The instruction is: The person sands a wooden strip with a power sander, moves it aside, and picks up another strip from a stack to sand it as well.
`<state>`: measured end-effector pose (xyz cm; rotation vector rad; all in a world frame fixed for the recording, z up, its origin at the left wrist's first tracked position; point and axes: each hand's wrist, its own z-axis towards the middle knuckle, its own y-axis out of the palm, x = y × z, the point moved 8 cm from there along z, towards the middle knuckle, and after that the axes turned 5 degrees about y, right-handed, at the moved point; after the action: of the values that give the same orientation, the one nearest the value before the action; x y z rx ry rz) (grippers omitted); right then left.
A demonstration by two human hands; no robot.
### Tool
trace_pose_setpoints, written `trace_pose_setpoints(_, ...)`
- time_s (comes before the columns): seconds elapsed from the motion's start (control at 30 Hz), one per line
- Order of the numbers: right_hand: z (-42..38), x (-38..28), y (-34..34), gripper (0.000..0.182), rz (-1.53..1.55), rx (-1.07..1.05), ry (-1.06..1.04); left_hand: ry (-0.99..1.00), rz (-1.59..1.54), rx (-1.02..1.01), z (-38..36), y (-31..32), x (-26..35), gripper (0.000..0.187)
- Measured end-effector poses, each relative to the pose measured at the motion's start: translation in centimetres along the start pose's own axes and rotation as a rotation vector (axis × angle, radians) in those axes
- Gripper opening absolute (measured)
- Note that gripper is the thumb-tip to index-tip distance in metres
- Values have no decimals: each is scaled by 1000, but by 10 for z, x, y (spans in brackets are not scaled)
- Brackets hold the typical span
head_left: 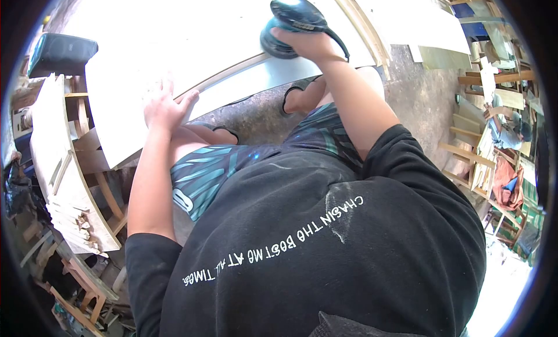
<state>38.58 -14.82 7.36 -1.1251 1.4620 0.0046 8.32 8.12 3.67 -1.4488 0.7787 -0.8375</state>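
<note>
My right hand (311, 45) is wrapped round a dark teal electric sander (297, 14) at the top of the view. The sander stands on its round pad near the front edge of a large, brightly lit pale panel (192, 29); its upper body looks slightly blurred. My left hand (164, 104) lies on the panel towards its left side, fingers spread, holding nothing. A thin wooden strip (229, 68) runs along the panel's edge between my hands. Glare washes out much of the panel's surface.
A black box-shaped device (65, 53) sits at the panel's left. Beside it stands a worn wooden bench (55, 157) with wood scraps. Wooden rails (363, 23) border the panel's right. Timber pieces (465, 154) and another person (510, 131) are at far right. My legs are below the panel.
</note>
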Motion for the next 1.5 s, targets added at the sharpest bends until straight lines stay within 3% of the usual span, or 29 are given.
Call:
trace_pose_setpoints(0.1,-10,26,-42,73,-63,139,167,-33,-38,-52,-1,2,0,95)
trace_pose_setpoints(0.37,-27,50,-74,61,171,230,12,-81,-58,-121,-1,7,-3,96)
trace_pose_setpoints(0.4,-24,52,-76,59,228,232,-40,13,203,-113,6,-3,13,86)
trace_pose_setpoints(0.47,-16,58,-77,51,346,228,-104,-3,-11,-125,21,-13,40,77)
trace_pose_setpoints(0.6,-11,39,-90,50,258,395,-260,6,-339,-104,56,-23,120,56)
trace_pose_setpoints(0.7,-1,49,-83,49,326,344,-182,8,-222,-261,83,-10,157,52)
trace_pose_setpoints(0.8,1,55,-82,48,352,317,-163,-115,-251,-284,108,3,133,55)
trace_pose_setpoints(0.9,-1,61,-84,48,341,336,-127,-163,-62,-66,127,-13,87,55)
trace_pose_setpoints(0.93,-8,53,-84,58,299,226,-83,-191,-18,-108,133,-7,64,54)
trace_pose_setpoints(1.0,-4,56,-87,52,313,301,-127,-245,65,-191,139,9,11,52)
trace_pose_setpoints(1.07,-5,54,-90,50,321,337,-142,-471,-140,-187,131,26,-52,47)
trace_pose_setpoints(1.13,-3,55,-90,50,290,354,-160,-537,-184,-57,116,34,-72,41)
trace_pose_setpoints(1.2,-6,49,-88,52,229,341,-155,-444,-61,192,89,24,-74,42)
trace_pose_setpoints(1.3,-6,51,-84,55,239,336,-146,-656,-588,48,42,7,-39,29)
trace_pose_setpoints(1.4,-12,47,-79,60,231,280,-89,-842,-922,137,1,8,-29,23)
trace_pose_setpoints(1.5,-7,52,-74,60,263,277,-76,-614,-823,155,-15,17,-27,37)
